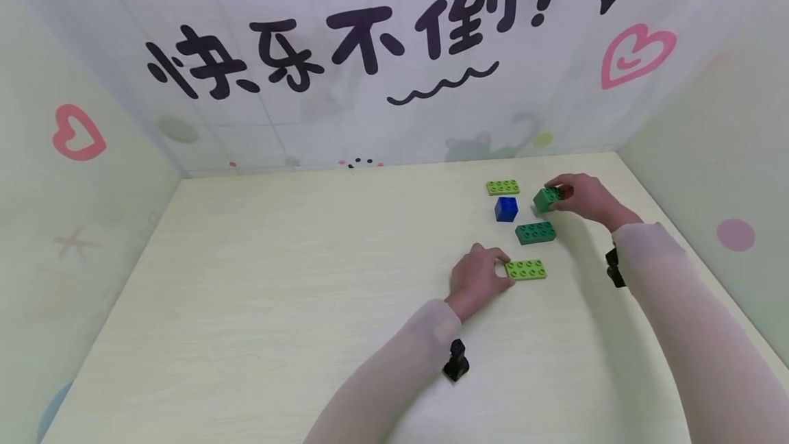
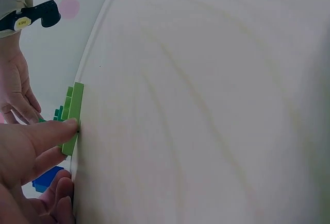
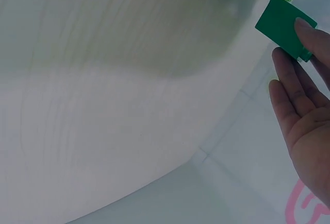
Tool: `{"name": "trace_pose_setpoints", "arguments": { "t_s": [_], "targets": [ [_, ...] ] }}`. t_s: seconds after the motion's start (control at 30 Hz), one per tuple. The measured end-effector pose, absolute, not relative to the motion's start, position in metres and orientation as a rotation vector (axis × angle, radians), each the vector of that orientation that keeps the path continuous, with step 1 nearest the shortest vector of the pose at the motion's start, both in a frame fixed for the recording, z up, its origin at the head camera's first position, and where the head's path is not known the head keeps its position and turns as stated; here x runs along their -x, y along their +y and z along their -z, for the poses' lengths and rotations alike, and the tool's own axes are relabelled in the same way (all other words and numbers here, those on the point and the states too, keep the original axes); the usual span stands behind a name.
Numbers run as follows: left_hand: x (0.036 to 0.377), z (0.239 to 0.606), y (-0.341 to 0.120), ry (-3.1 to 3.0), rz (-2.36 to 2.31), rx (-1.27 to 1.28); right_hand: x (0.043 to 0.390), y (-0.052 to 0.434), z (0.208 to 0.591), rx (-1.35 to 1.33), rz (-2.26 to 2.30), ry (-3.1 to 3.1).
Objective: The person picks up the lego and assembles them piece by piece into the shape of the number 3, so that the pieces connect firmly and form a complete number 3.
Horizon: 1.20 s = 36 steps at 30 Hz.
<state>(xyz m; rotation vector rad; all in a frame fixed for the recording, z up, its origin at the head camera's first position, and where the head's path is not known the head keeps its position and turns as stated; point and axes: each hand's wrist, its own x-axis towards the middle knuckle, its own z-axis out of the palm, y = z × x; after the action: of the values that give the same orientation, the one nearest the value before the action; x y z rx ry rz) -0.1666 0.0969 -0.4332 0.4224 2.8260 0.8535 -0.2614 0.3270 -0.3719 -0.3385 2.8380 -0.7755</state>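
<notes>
My left grip point(image 1: 479, 276) pinches a lime-green brick point(image 1: 527, 270) at its left end, thumb on the near side and a finger on the far one; the rest of the brick reaches out to the right of my fingertips, studs up on the tabletop point(image 1: 277, 279). My right grip point(image 1: 585, 199), farther off and to the right, pinches a green block point(image 1: 545, 199) between thumb and fingers, the block sitting at the left of my fingertips; whether its underside touches the tabletop I cannot tell. A dark green brick point(image 1: 535, 233) lies studs up between these two held pieces, apart from the lime-green one, and stands in the straight line from one grip to the other. A blue block point(image 1: 506, 210) rests to the left of the green block with a gap between them, and just behind it, nearer the back curtain point(image 1: 345, 122), lies a second lime brick point(image 1: 503, 188), flat with its studs up. All five pieces gather on the right side of the tabletop. Black devices sit at my left wrist point(image 1: 456, 362) and my right wrist point(image 1: 614, 267), and pale sleeves point(image 1: 394, 362) cover my forearms. The curtain carries large dark writing, and a pink heart point(image 1: 79, 132) marks the left wall.
</notes>
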Motion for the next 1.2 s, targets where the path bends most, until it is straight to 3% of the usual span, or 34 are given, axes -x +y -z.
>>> {"name": "trace_pose_setpoints", "arguments": {
  "t_s": [1.2],
  "targets": [
    [0.171,0.43,0.099,2.796,-0.827,-0.398,0.209,0.322,0.347,0.5,0.735,2.87]
  ]
}}
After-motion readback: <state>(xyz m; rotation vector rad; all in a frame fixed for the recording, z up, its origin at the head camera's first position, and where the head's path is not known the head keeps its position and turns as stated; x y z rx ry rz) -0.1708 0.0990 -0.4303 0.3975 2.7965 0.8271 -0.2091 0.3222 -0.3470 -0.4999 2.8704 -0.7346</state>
